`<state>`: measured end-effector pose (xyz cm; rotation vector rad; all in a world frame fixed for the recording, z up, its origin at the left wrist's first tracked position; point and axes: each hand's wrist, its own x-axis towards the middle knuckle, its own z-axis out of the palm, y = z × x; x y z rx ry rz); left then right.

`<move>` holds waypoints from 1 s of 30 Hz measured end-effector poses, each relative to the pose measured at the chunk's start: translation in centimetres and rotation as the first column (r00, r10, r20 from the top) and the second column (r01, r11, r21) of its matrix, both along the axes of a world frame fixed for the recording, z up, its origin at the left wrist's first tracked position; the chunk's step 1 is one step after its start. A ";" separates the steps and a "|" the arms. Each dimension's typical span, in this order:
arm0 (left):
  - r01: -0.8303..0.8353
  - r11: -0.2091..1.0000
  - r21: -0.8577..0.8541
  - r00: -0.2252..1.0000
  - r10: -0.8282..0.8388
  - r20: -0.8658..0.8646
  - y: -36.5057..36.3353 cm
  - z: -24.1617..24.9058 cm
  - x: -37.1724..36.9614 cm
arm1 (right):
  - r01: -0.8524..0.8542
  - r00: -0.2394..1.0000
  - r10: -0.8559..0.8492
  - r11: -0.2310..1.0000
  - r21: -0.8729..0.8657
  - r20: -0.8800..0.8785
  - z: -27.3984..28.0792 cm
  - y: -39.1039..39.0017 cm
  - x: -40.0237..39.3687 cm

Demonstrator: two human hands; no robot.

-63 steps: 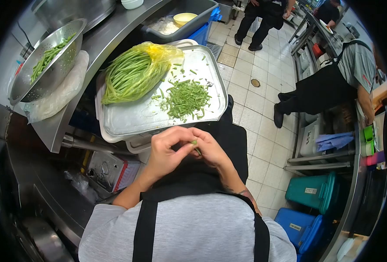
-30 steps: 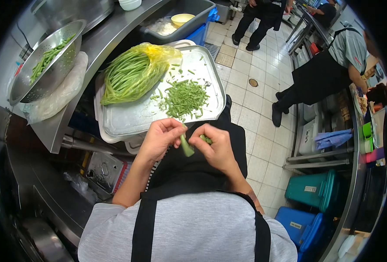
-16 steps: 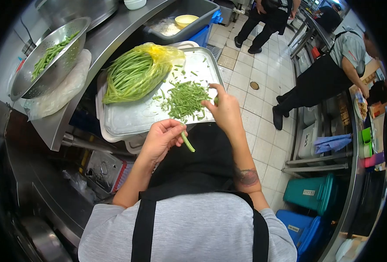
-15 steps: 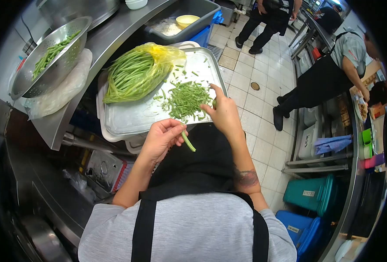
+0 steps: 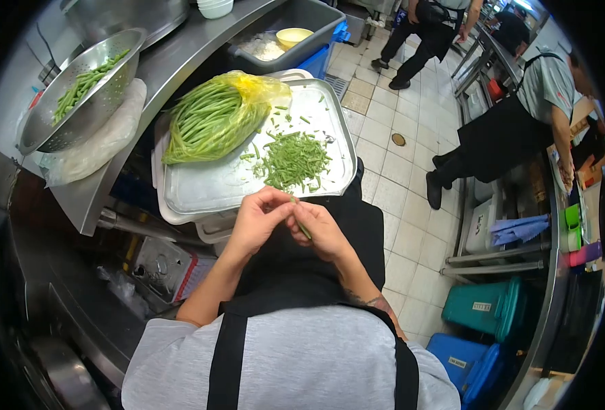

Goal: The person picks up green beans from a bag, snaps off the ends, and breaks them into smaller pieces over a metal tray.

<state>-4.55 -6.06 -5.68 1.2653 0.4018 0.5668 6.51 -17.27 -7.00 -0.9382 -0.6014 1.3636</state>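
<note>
You hold one green bean (image 5: 305, 231) between your two hands, above the dark apron and just beside the near edge of the tray (image 5: 203, 196). Your left hand (image 5: 265, 217) pinches near its upper end with thumb and finger; your right hand (image 5: 313, 225) pinches it lower, and its lower end stands out below the fingers. Such a close double grip seems chosen because the bean is thin, and two pinches keep it under good control. How hard the fingers press, I cannot tell.

The tray lies directly before you, probably so both hands reach it without stretching. On it, the yellow bag (image 5: 260, 96) lies open on its side, full of long beans (image 5: 207, 116), and the heap of short green pieces (image 5: 292, 160) sits nearer to your hands, apart from the bag, which perhaps prevents mixing.

On your left, the steel surface (image 5: 169, 68) carries a tilted colander (image 5: 121, 85) with more green pods inside. Beyond the tray is a grey tub (image 5: 319, 31) with a yellow bowl (image 5: 293, 35). On your right, past the tiled floor (image 5: 401, 198), a co-worker (image 5: 507, 116) in a black apron bends over another worktop.
</note>
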 end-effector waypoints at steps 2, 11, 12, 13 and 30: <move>0.119 0.983 0.140 0.980 -0.093 -0.177 0.6 0.0 0.0 | 0.013 0.996 -0.013 1.000 -0.001 -0.090 -0.3 -0.1 -0.6; -0.178 0.195 0.965 0.738 0.675 -0.001 16.2 3.7 2.6 | 0.012 1.000 -0.013 0.999 -0.042 -0.021 -2.2 -3.2 -1.4; -0.086 0.128 0.988 0.685 0.728 -0.035 18.3 2.9 2.7 | 0.012 1.000 -0.013 0.999 -0.047 -0.025 -2.6 -3.3 -1.5; -0.087 0.122 0.989 0.699 0.714 -0.027 19.7 1.6 2.7 | 0.014 0.998 -0.017 0.999 -0.049 -0.062 -2.7 -3.4 -1.5; -0.356 0.212 0.910 0.706 0.699 0.114 24.2 -1.7 2.5 | 0.012 0.997 -0.006 0.996 -0.087 0.075 -2.5 -3.3 -1.6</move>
